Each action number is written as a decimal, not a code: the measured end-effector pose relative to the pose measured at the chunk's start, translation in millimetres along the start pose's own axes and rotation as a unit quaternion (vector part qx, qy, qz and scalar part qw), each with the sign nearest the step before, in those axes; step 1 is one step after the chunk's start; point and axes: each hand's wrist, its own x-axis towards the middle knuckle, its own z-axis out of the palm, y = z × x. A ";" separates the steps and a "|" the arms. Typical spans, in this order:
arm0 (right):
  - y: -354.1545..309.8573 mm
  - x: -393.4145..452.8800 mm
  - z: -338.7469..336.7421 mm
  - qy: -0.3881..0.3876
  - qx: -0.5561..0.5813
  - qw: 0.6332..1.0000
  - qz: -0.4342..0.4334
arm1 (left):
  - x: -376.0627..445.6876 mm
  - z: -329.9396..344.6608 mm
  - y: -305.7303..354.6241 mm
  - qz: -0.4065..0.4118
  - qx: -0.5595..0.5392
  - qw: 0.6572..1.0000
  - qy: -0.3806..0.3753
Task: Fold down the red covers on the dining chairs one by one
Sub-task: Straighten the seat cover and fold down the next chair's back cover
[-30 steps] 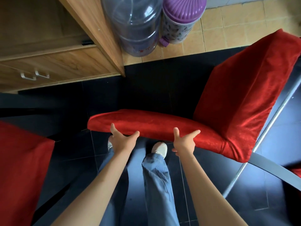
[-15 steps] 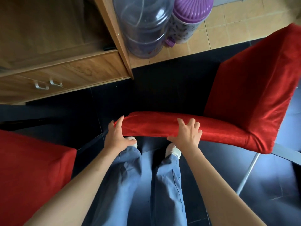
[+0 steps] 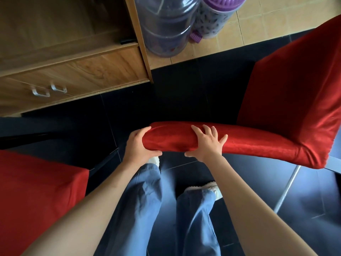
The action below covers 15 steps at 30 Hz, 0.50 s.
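A dining chair in a red velvet cover (image 3: 258, 143) stands before me, its backrest top edge running across the middle and its seat (image 3: 295, 85) rising to the right. My left hand (image 3: 138, 146) grips the left end of that top edge, fingers over it and thumb beneath. My right hand (image 3: 208, 145) lies on the same edge with fingers spread over the fabric and thumb under it. A second red-covered chair (image 3: 36, 196) fills the lower left.
A wooden cabinet (image 3: 88, 71) with two small metal handles stands at the upper left. A large clear water bottle (image 3: 166, 28) and a purple-lidded container (image 3: 217, 17) sit on tan tiles behind. A metal chair leg (image 3: 287, 187) slants down at right. My jeans and shoes are below.
Both hands have moved from under the backrest edge up onto it. My left hand slid to its left end and closed round it. The view shifted left and closer.
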 end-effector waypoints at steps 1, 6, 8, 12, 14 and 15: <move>-0.8 1.7 1.8 0.006 -0.002 1.000 -0.001 | 0.1 0.1 -1.8 0.005 0.001 1.000 0.001; 0.9 5.5 8.9 0.025 -0.025 0.999 -0.015 | 0.9 -0.7 -8.6 0.024 0.023 0.999 -0.013; 3.0 7.1 10.8 0.038 -0.038 0.998 -0.025 | 1.7 0.2 -11.1 0.031 0.030 0.999 -0.010; 8.1 10.6 10.6 0.059 -0.068 0.994 -0.063 | 1.4 2.1 -13.7 0.042 0.040 0.998 0.011; 12.1 13.1 9.3 0.061 -0.079 0.992 -0.080 | 2.0 3.1 -14.5 0.050 0.045 0.998 0.018; 13.5 14.5 9.1 0.069 -0.078 0.991 -0.087 | 2.2 3.1 -14.7 0.055 0.047 0.997 0.021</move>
